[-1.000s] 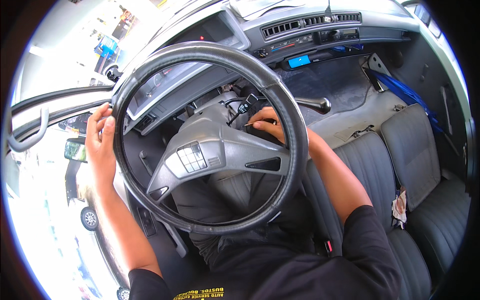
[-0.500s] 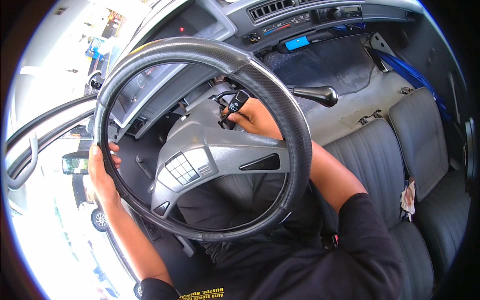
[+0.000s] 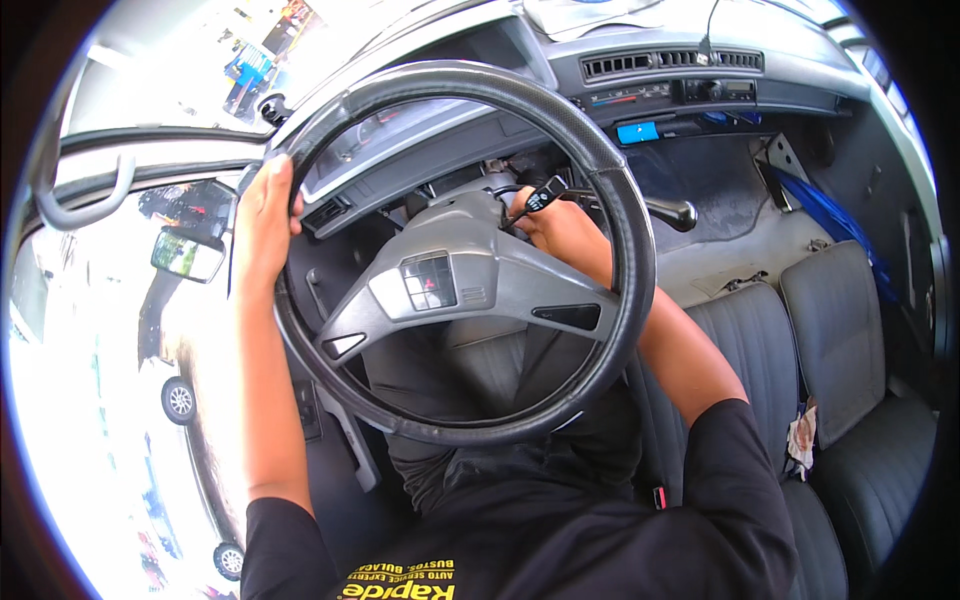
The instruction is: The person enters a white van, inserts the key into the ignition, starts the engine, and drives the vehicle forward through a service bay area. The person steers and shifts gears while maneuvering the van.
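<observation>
A large steering wheel point(image 3: 632, 250) with a black, stitched cover fills the middle of the view, its grey spokes running to a hub point(image 3: 428, 283). At the rim's upper left, my left hand point(image 3: 265, 215) grips the cover, fingertips showing on the inner side. My right hand point(image 3: 562, 232) reaches behind the wheel to the right side of the steering column point(image 3: 455, 225). Its fingers are closed beside a thin black stalk point(image 3: 543, 195) with white symbols. The stalk covers part of the fingers, so what they hold is hidden.
Past the wheel's right side sticks a gear lever with a black knob point(image 3: 675, 214). Grey seats point(image 3: 740, 340) fill the right, with a crumpled cloth point(image 3: 802, 440) between them. The dashboard point(image 3: 670, 92) spans the top. Outside at left are a side mirror point(image 3: 188, 254) and a parked vehicle.
My left hand has moved higher up the rim's left side. The view has shifted, bringing more dashboard into sight. My right hand stays by the column behind the wheel.
</observation>
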The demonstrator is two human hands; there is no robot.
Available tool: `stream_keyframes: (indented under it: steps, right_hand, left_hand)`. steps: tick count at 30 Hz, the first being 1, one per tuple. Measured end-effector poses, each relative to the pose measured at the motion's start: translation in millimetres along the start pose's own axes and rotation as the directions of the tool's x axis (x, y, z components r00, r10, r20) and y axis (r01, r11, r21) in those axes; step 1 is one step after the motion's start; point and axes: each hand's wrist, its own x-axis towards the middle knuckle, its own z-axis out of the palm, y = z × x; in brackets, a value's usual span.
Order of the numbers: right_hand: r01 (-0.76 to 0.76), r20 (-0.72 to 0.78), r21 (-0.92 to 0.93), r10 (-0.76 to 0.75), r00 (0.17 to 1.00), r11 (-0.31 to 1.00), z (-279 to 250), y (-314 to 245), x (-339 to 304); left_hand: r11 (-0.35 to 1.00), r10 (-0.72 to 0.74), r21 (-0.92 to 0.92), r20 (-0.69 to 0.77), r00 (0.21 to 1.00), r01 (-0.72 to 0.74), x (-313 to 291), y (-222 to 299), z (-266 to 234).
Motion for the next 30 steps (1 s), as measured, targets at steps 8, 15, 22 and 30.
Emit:
stream_keyframes:
  steps: [8,15,22,30]
  right_hand:
    - [-0.035,0.036,0.083,0.032,0.999,0.996,3.5,-0.9,-6.9]
    - [0.269,0.084,-0.388,-0.257,0.963,0.882,8.3,-4.0,-5.9]
    - [0.354,0.266,-0.290,-0.280,0.922,0.889,-5.5,-6.8,5.0]
    - [-0.194,0.011,0.553,0.226,0.974,0.810,19.5,11.6,-16.9]
  left_hand:
    - [0.998,-0.057,0.030,-0.005,0.998,0.058,-4.8,9.8,1.8]
    - [0.993,-0.092,-0.071,-0.033,0.995,0.090,-29.2,-8.0,-2.0]
    - [0.981,-0.146,-0.135,-0.041,0.988,0.139,-31.3,-9.7,-2.7]
    - [0.983,-0.129,-0.137,-0.048,0.991,0.121,-33.8,-10.5,-3.6]
